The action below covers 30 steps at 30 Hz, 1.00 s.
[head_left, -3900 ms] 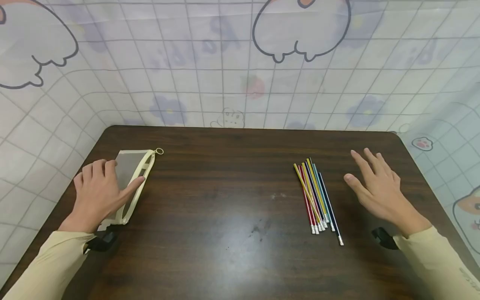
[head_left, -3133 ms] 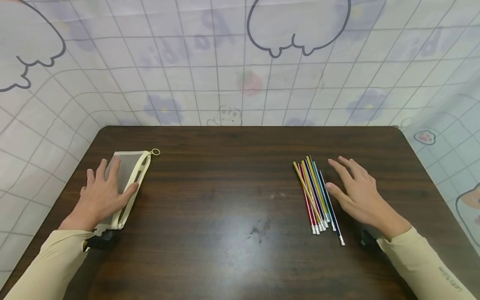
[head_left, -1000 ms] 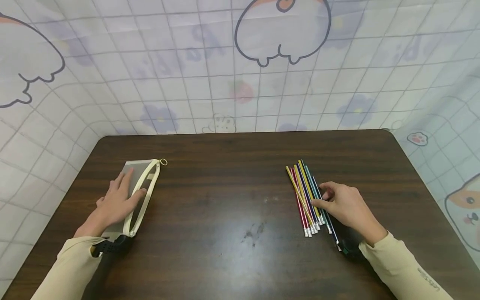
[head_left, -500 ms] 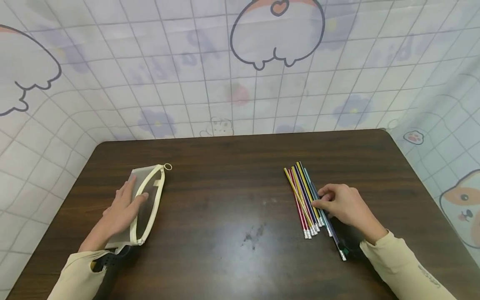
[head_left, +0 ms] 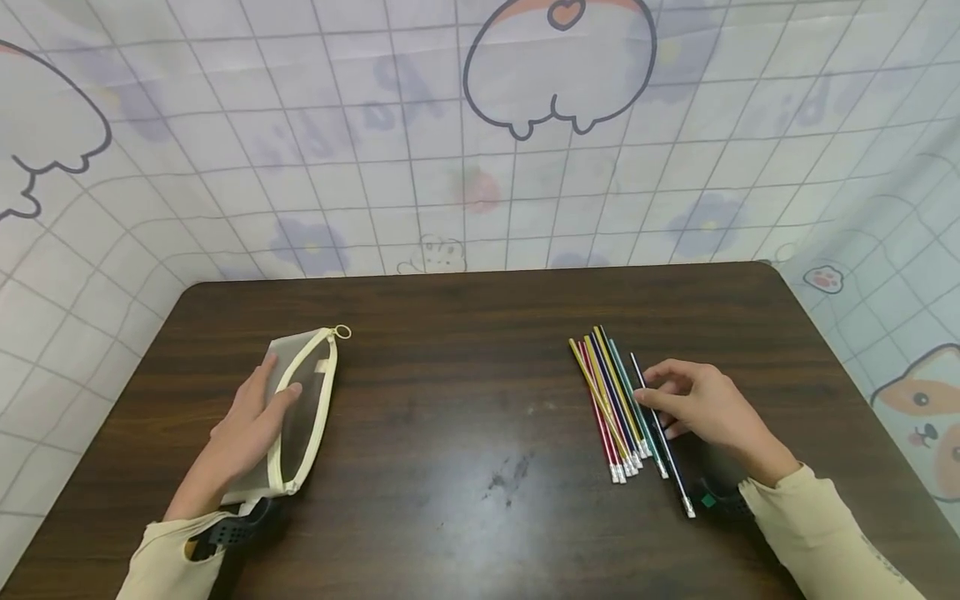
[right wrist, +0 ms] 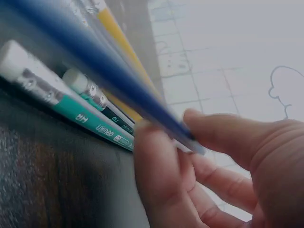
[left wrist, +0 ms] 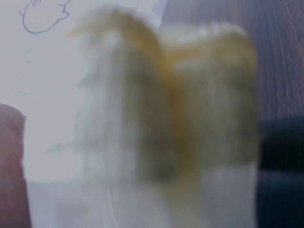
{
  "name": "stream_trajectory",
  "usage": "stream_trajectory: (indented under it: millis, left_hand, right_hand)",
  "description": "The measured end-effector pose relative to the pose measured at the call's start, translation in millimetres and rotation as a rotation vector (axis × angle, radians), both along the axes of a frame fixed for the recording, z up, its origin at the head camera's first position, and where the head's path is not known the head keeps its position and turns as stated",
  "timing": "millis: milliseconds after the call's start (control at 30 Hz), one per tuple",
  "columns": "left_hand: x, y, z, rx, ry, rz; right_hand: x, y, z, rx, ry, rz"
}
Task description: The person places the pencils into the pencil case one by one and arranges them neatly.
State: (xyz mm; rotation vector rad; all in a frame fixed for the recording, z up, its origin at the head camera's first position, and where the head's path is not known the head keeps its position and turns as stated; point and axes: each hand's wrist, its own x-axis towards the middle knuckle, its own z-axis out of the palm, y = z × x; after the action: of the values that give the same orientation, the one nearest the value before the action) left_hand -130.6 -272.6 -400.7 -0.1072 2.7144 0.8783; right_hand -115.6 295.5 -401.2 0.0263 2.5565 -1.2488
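Observation:
My left hand (head_left: 247,425) rests on a pale, see-through mesh pencil case (head_left: 300,462) with a cream zip edge and a gaping mouth. Its index finger and thumb look straight and spread; the other fingers are mostly hidden. In the left wrist view the case (left wrist: 209,104) is close and blurred. My right hand (head_left: 705,408) pinches a dark blue pencil (head_left: 678,483) between thumb and fingers, slightly apart from the pile. That blue pencil (right wrist: 118,85) crosses the right wrist view. Several red, yellow, dark blue and teal pencils (head_left: 611,400) lie alongside, white eraser ends towards me.
The dark wooden table (head_left: 450,375) has dark smudges (head_left: 508,475) near its middle. Behind it hangs a white gridded cloth (head_left: 375,167) with cartoon prints, which continues along both sides. A ring pull (head_left: 342,332) sits at the case's far corner.
My right hand came in from the right, took hold of the dark blue pencil and drew it slightly away from the others. Under my left hand the case shifted right and its mouth widened.

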Motion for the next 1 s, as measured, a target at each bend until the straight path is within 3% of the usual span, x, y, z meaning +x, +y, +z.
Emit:
stream_trajectory:
  millis: [200, 333, 733, 1000]
  left_hand:
    - [2.9, 5.9, 1.3, -0.011, 0.018, 0.003]
    - [5.6, 10.5, 2.9, -0.025, 0.032, -0.013]
    - [11.6, 25.4, -6.8, -0.119, 0.078, -0.049]
    - [12.9, 33.0, -8.6, -0.105, 0.095, -0.053]
  right_hand:
    - [-1.2, -1.8, 0.7, -0.177, -0.025, -0.009]
    - [0.5, -6.7, 2.9, -0.236, -0.04, -0.017]
    - [4.6, -16.2, 4.2, -0.252, -0.05, 0.001]
    - [7.2, -19.2, 5.8, -0.244, -0.043, 0.003]
